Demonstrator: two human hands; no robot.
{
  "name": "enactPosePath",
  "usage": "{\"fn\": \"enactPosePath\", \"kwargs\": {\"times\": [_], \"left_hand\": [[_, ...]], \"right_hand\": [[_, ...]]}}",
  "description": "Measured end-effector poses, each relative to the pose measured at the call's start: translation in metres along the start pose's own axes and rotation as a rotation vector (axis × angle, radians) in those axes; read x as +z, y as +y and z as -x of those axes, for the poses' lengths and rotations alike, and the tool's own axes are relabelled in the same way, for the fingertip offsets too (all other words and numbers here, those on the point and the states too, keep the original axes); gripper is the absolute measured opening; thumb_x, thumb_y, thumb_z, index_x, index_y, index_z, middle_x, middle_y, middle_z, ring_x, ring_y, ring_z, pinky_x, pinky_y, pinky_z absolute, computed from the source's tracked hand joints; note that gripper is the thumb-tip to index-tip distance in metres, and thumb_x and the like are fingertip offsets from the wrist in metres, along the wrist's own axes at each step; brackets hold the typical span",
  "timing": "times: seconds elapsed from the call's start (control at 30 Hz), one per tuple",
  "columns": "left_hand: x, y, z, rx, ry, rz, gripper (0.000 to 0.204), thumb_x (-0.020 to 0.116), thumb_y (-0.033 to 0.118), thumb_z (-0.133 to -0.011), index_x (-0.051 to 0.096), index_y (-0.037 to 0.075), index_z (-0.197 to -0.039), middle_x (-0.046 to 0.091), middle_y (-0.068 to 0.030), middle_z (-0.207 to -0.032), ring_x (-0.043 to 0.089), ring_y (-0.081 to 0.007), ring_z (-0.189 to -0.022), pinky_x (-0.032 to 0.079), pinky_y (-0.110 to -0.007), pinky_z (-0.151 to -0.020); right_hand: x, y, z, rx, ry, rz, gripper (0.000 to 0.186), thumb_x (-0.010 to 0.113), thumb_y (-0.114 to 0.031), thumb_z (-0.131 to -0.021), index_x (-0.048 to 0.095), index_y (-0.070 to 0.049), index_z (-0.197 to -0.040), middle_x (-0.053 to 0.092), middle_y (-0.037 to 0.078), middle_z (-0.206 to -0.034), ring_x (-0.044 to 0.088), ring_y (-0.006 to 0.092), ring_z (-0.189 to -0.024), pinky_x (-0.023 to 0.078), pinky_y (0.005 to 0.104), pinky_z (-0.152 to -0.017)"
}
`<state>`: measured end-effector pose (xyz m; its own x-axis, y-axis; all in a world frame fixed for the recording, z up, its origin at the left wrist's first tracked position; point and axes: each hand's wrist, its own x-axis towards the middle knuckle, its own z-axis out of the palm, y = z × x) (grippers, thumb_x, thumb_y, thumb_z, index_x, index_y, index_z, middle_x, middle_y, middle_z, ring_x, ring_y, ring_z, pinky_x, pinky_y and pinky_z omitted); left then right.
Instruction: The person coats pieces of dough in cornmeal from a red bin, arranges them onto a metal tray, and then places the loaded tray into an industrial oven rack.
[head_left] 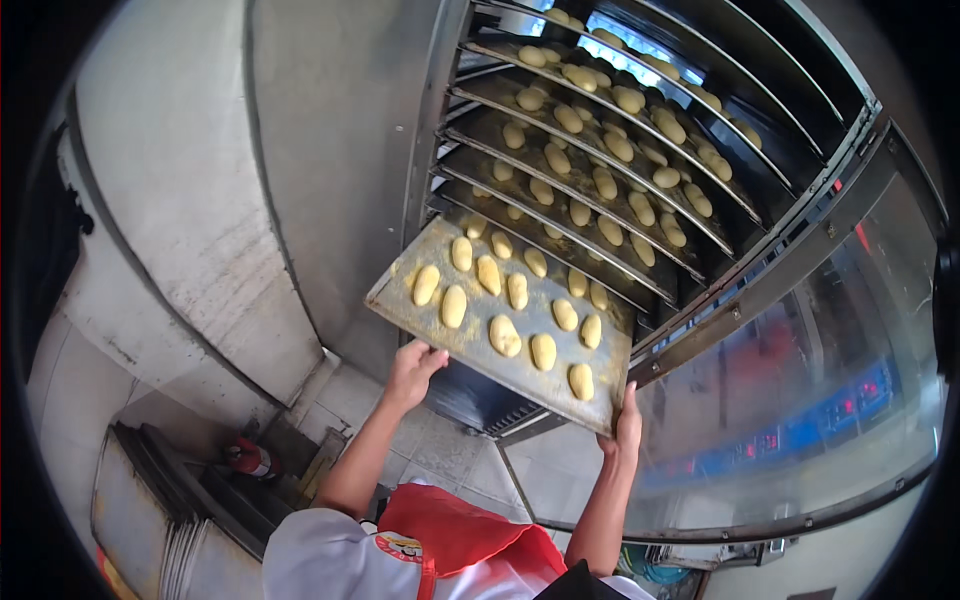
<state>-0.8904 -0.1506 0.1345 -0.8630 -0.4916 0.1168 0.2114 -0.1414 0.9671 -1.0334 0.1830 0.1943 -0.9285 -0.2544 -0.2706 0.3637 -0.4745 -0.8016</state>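
Note:
A metal baking tray (465, 352) with several oval pale-yellow dough pieces (505, 336) on it is held level between my two hands. My left hand (412, 372) grips its near edge toward the left, thumb on top. My right hand (624, 425) is closed on the near right corner. The tray's far part lies inside a tall metal rack cabinet (425, 150), under the loaded trays. Fingers beneath the tray are hidden.
Above it, several trays (600, 205) of dough pieces sit on the rack's levels. An open curved door (790, 400) with a clear pane stands at right. At lower left are stacked trays (185, 550) and a red fire extinguisher (250, 458). Tiled floor (440, 450) shows below.

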Motion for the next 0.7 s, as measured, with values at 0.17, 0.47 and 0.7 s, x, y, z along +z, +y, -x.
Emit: {"fn": "enactPosePath", "kwargs": {"times": [0.17, 0.47, 0.7], "left_hand": [[0.005, -0.020, -0.070, 0.077, -0.007, -0.019, 0.017, 0.062, 0.017, -0.094, 0.063, 0.000, -0.091, 0.063, -0.0029, -0.082, 0.057, -0.0099, -0.075, 0.048, -0.027, -0.072], [0.050, -0.055, -0.176, -0.050, -0.001, 0.159, 0.026, 0.069, 0.029, -0.091, 0.064, 0.003, -0.092, 0.063, -0.0004, -0.081, 0.055, -0.0075, -0.070, 0.045, -0.023, -0.064], [0.114, -0.075, -0.073, -0.115, -0.184, -1.188, 0.033, 0.065, 0.023, -0.074, 0.070, 0.007, -0.102, 0.069, -0.0183, -0.107, 0.067, -0.0343, -0.100, 0.053, -0.046, -0.086]], "right_hand": [[-0.033, 0.015, 0.005, -0.122, 0.196, 0.076, 0.051, 0.052, -0.054, -0.095, 0.055, -0.008, -0.118, 0.055, 0.005, -0.105, 0.056, 0.0178, -0.086, 0.044, 0.0348, -0.077], [-0.147, 0.065, 0.141, 0.051, 0.473, 0.073, 0.046, 0.063, -0.044, -0.090, 0.055, -0.010, -0.120, 0.051, 0.006, -0.113, 0.048, 0.0202, -0.089, 0.042, 0.0362, -0.075], [-0.165, 0.096, 0.183, 0.185, 0.327, 0.060, 0.036, 0.062, -0.038, -0.091, 0.057, -0.012, -0.116, 0.053, 0.007, -0.115, 0.050, 0.0194, -0.089, 0.042, 0.0340, -0.074]]}}
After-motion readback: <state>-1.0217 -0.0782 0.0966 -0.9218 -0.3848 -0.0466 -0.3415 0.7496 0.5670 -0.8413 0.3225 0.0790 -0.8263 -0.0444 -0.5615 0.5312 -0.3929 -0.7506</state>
